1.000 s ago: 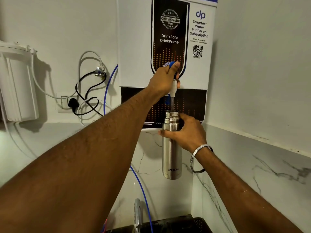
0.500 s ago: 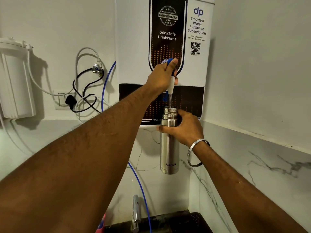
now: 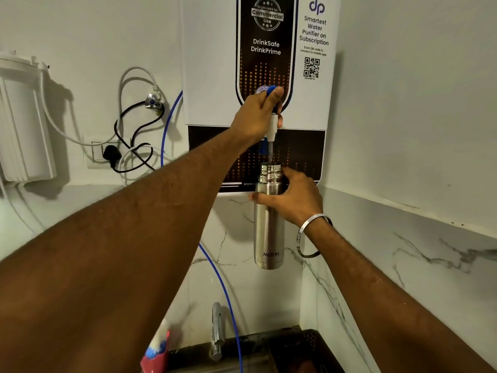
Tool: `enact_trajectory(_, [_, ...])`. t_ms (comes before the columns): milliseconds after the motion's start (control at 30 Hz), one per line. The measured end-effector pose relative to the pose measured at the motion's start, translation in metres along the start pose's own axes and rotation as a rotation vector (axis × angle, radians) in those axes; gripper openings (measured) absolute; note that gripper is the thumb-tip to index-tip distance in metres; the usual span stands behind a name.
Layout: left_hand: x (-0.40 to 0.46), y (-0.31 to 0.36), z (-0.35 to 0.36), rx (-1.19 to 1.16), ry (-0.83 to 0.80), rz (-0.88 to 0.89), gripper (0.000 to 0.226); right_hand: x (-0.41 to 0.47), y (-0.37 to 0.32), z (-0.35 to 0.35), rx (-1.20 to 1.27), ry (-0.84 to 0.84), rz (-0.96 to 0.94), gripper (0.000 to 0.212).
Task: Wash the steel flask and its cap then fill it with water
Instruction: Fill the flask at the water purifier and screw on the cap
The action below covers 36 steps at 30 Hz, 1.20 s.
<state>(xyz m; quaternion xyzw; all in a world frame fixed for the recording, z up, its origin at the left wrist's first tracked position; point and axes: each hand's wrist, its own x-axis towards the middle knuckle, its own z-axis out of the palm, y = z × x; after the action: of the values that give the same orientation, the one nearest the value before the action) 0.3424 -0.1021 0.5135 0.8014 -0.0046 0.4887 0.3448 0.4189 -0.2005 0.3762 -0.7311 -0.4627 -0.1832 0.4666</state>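
The steel flask (image 3: pixel 269 232) hangs upright in the air with its mouth open, directly under the white spout (image 3: pixel 272 127) of the wall-mounted water purifier (image 3: pixel 212 63). My right hand (image 3: pixel 293 200) grips the flask around its upper body. My left hand (image 3: pixel 258 117) holds the blue tap lever (image 3: pixel 271 90) at the purifier, thumb on top. A thin stream of water (image 3: pixel 270 152) runs from the spout into the flask's mouth. The cap is not in view.
A chrome sink faucet (image 3: pixel 216 329) and a dark sink (image 3: pixel 290 351) lie below. A blue hose (image 3: pixel 215 267) runs down the marble wall. A white filter housing (image 3: pixel 21 119), cables and a plug (image 3: pixel 111 154) hang at left. A red holder (image 3: pixel 156 356) stands bottom left.
The hands, flask and tap keep the same positions relative to each other; only the view has tilted down a little. Water keeps running into the flask.
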Motion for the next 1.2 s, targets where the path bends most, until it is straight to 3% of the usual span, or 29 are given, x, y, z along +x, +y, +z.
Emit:
enact_trajectory(167, [-0.025, -0.004, -0.007, 0.099, -0.108, 0.086, 0.032, -0.011, -0.005, -0.001, -0.016, -0.019, -0.014, 0.068])
enact_trajectory(267, [-0.044, -0.012, -0.009, 0.06, -0.132, 0.085, 0.052, -0.026, -0.007, 0.003, 0.018, -0.013, -0.012, 0.066])
enact_trajectory(333, [-0.073, -0.021, -0.009, 0.032, -0.041, 0.129, 0.064, -0.041, -0.006, 0.009, 0.048, -0.007, -0.014, 0.067])
enact_trajectory(400, [-0.12, -0.037, -0.011, 0.052, 0.159, 0.134, 0.062, -0.061, -0.006, 0.018, 0.083, -0.009, -0.017, 0.07])
enact_trajectory(500, [-0.203, -0.072, -0.011, 0.109, 0.367, 0.002, 0.037, -0.095, -0.003, 0.039, 0.146, -0.074, -0.047, 0.074])
enact_trajectory(567, [-0.261, -0.103, -0.013, 0.095, 0.38, -0.157, 0.021, -0.125, 0.001, 0.059, 0.208, -0.137, -0.073, 0.072])
enact_trajectory(667, [-0.336, -0.139, -0.015, 0.112, 0.266, -0.358, 0.019, -0.175, 0.008, 0.091, 0.298, -0.201, -0.061, 0.07])
enact_trajectory(800, [-0.423, -0.176, -0.025, 0.201, 0.135, -0.55, 0.016, -0.244, 0.03, 0.145, 0.439, -0.322, 0.098, 0.068])
enact_trajectory(933, [-0.509, -0.23, -0.054, 0.656, -0.039, -0.898, 0.022, -0.31, 0.056, 0.187, 0.453, -0.414, 0.221, 0.073])
enact_trajectory(1033, [-0.562, -0.263, -0.093, 0.945, -0.273, -1.173, 0.05, -0.349, 0.068, 0.208, 0.469, -0.464, 0.25, 0.073])
enact_trajectory(1100, [-0.582, -0.275, -0.111, 0.954, -0.353, -1.265, 0.06, -0.366, 0.074, 0.215, 0.472, -0.465, 0.274, 0.072])
enact_trajectory(1200, [-0.599, -0.287, -0.116, 0.851, -0.437, -1.289, 0.048, -0.384, 0.083, 0.22, 0.484, -0.468, 0.307, 0.076])
